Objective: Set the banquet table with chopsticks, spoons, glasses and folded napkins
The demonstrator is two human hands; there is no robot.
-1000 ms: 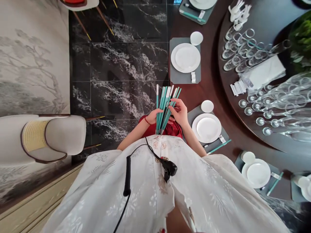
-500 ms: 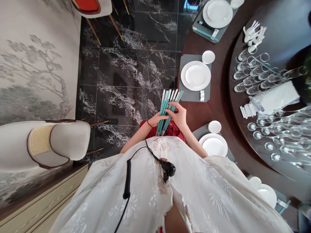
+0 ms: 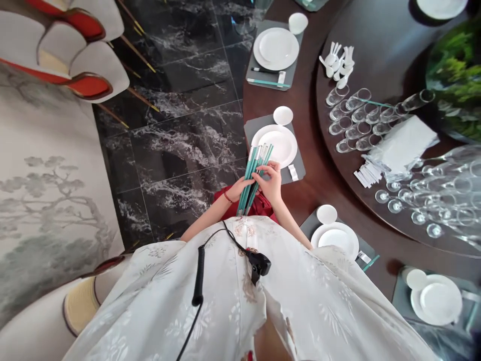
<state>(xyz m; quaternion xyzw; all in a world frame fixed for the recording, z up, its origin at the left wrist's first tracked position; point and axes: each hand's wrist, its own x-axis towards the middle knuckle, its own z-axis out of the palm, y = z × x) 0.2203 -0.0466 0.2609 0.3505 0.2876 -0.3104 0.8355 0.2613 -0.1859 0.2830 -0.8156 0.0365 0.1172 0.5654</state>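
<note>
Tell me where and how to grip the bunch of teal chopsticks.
Likely around the middle of the chopsticks, coming from the person's left, where the left hand holds them: the shafts lie closer together there, while the pale far ends fan out. The right hand crowds the other side.

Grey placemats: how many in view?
5: one cut off at top, one below it, one partly behind the chopsticks, one by the right forearm, one lower right; more may be hidden.

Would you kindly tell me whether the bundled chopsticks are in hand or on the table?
In hand: the left hand grips the chopsticks around their middle, and the right hand touches them too.
</note>
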